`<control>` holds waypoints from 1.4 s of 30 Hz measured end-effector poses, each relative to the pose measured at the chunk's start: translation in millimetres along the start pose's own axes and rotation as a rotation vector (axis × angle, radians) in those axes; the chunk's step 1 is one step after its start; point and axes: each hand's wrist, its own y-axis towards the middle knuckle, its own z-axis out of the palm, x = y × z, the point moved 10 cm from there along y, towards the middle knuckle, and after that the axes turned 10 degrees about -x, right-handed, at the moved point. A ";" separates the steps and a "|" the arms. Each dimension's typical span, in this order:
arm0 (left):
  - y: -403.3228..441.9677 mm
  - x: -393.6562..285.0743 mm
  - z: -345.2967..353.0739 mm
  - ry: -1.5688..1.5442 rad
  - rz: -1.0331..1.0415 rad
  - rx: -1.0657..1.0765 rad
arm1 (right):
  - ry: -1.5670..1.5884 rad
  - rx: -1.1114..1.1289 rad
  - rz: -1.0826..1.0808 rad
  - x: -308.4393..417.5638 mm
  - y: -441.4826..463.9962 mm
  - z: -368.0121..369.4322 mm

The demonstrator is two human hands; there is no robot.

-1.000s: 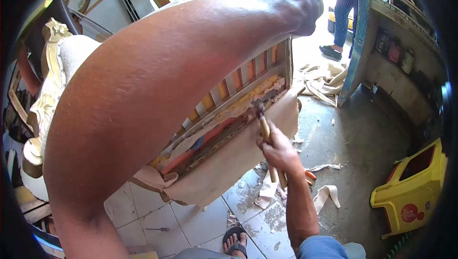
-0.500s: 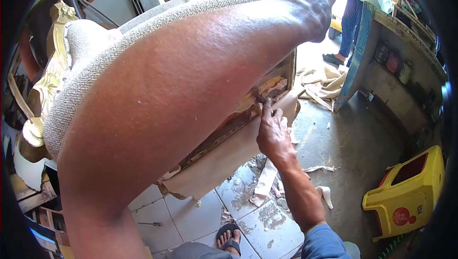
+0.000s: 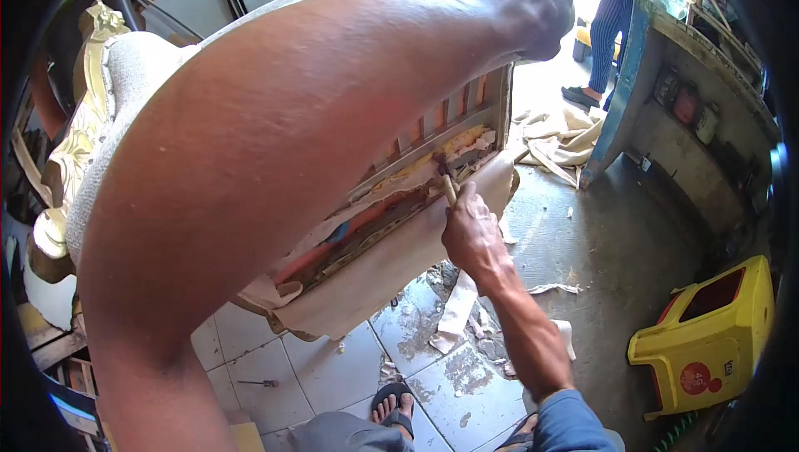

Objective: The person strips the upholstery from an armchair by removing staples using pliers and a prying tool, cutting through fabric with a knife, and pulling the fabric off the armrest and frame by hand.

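Observation:
An upholstered chair (image 3: 150,57) with gold carved trim lies tipped, its slatted underside facing me. My left arm crosses in front of it and hides much of it. At the far end of the chair, my left hand (image 3: 533,11) is curled on the edge, its fingers partly hidden. My right hand (image 3: 476,231) is closed around the light handle of a small tool (image 3: 450,191) whose dark head meets the wooden frame (image 3: 441,167). Torn padding and cloth line the frame there. A beige fabric flap (image 3: 374,273) hangs below.
A screwdriver-like tool (image 3: 260,383) and fabric scraps (image 3: 456,310) lie on the tiled floor. A yellow stool (image 3: 707,340) lies on its side at right. Crumpled cloth (image 3: 558,131) lies behind, near a person in striped trousers (image 3: 606,40) and a blue-edged cabinet (image 3: 616,94).
My left arm and hand have shifted slightly left, baring more of the slats and the frame's opening. My right hand has moved slightly down-left, and the tool's handle shows more clearly.

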 end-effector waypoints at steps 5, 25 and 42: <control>10.1 -0.3 11.2 0.154 0.030 -0.046 | 0.028 -0.080 -0.125 2.1 -79.1 29.4; -91.2 -45.4 -1.5 0.047 0.089 -0.353 | 0.397 0.488 0.683 -225.7 -220.2 160.9; -430.4 -0.1 40.8 0.258 -0.610 -0.286 | 0.427 0.615 -0.231 117.8 -121.4 90.6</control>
